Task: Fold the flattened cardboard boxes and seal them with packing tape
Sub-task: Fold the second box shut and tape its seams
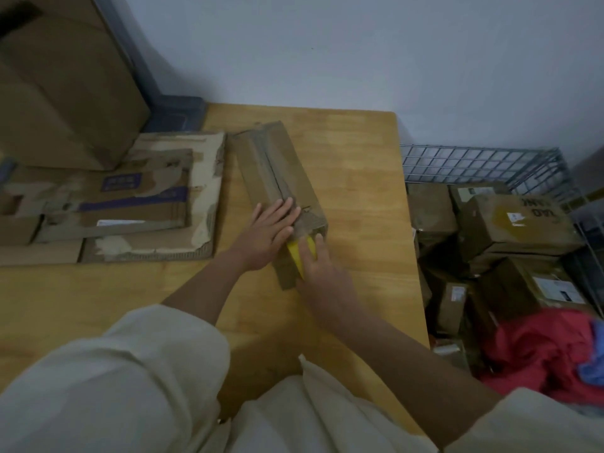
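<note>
A long narrow cardboard box (274, 171) lies on the wooden table (359, 191), its top flaps closed along a centre seam. My left hand (266, 232) presses flat on the near part of the top flaps, fingers straight. My right hand (322, 269) grips a yellow tape dispenser (299, 251) held against the box's near end. The tape itself is hard to make out.
Flattened, torn cardboard boxes (130, 204) lie in a stack on the table's left. A large closed carton (62, 86) stands at the back left. Right of the table, a wire basket (483, 161) holds several sealed parcels (516, 223) and a red cloth (549, 348).
</note>
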